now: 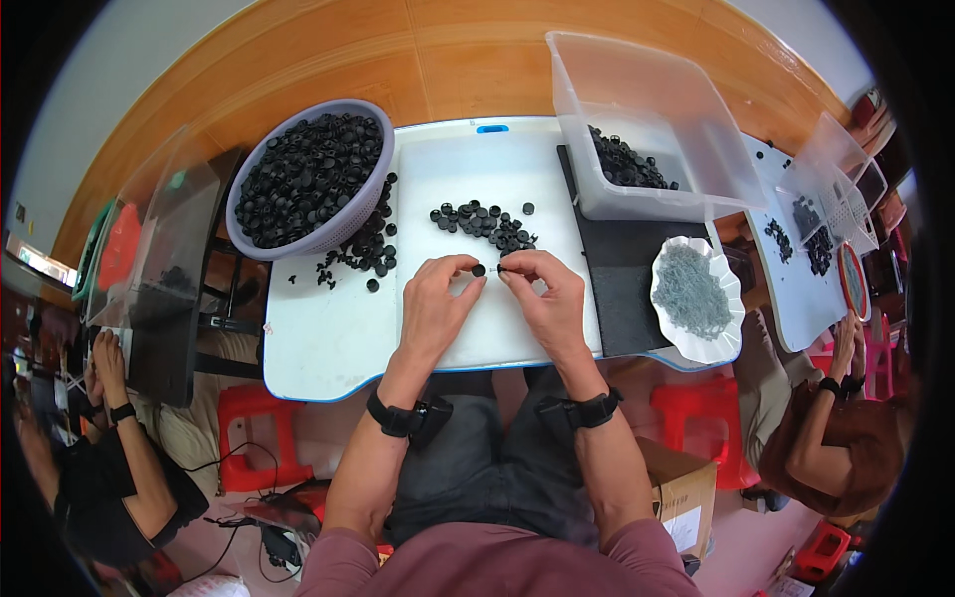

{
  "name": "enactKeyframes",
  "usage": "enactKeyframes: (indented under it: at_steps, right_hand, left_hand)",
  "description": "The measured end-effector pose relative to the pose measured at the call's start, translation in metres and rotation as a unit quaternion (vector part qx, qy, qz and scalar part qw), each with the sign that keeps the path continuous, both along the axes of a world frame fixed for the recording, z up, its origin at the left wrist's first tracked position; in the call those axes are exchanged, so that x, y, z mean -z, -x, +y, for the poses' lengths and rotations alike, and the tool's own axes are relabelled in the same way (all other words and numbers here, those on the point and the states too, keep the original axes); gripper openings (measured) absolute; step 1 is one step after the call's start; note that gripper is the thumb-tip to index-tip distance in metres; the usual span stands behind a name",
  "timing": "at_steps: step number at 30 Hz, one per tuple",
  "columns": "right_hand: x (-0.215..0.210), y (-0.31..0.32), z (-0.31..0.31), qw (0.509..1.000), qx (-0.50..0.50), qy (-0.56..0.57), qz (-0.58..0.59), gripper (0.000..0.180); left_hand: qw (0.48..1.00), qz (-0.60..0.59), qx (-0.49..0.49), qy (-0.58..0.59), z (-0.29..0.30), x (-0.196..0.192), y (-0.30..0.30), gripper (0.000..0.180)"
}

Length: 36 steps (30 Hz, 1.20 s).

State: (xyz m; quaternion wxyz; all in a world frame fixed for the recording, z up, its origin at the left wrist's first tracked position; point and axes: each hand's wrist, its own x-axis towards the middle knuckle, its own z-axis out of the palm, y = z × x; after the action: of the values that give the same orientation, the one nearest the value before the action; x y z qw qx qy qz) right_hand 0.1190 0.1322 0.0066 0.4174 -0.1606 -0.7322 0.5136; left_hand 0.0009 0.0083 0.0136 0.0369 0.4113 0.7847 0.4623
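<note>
Over the white board, my left hand pinches a small black round cap between thumb and fingertips. My right hand is closed just beside it, thumb and forefinger together on something too small to make out. The two sets of fingertips almost meet. Beyond them lies a loose pile of similar black caps, some of them close to my right fingers.
A purple basket heaped with black caps stands left, with more spilled beside it. At right are a clear plastic bin holding black parts, a black mat and a white scalloped dish of fine grey pieces. People sit at both sides.
</note>
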Motion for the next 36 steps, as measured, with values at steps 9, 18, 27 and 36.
enactKeyframes:
  at_steps: [9, 18, 27, 36]
  right_hand:
    - [-0.002, 0.0, -0.001, 0.996, 0.01, -0.078, -0.039, 0.011]
    - [-0.002, 0.001, -0.002, 0.994, -0.006, -0.091, -0.056, 0.011]
    - [0.002, 0.002, 0.001, 0.997, -0.011, -0.014, -0.082, 0.011]
    - [0.005, 0.002, 0.005, 0.998, -0.041, 0.004, -0.051, 0.014]
  left_hand:
    - [0.999, 0.026, 0.002, -0.047, 0.006, 0.01, -0.007, 0.028]
    - [0.997, 0.052, 0.01, -0.058, 0.005, 0.012, -0.007, 0.027]
    - [0.998, -0.002, 0.022, -0.053, 0.004, 0.012, -0.007, 0.026]
    - [0.999, -0.035, 0.018, -0.036, 0.002, 0.011, -0.006, 0.027]
